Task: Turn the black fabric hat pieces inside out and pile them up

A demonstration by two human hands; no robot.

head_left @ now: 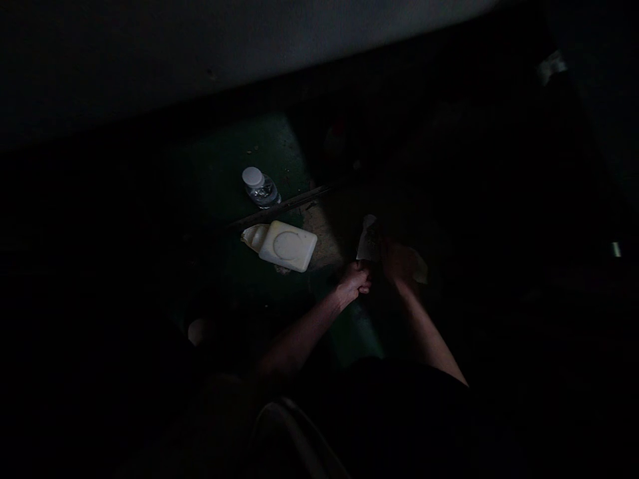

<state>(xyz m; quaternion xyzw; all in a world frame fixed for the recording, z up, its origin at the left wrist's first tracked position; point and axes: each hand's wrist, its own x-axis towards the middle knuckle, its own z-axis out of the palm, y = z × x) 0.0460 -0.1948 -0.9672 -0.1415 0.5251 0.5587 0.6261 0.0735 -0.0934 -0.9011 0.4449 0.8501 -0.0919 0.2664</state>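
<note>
In deep shadow my left hand [355, 279] is closed, its fingers curled. A thin whitish sheet [368, 241], like paper or cloth, rises from just above it, at the left side of my right hand. I cannot make out what else my left fingers grip. My right hand [398, 263] is a dark shape close by, its fingers lost in the gloom. A pale scrap [421, 268] shows at its right edge. To the left of both hands, apart from them, lies a cream plastic container [289, 246] with a ring mark and a cut-open end.
Beyond the container stands a clear bottle with a white cap [253, 176]. A dark strip [299, 199] runs across the green surface [224, 159] between them. A grey wall [210, 60] closes off the back. Much of the right side is black.
</note>
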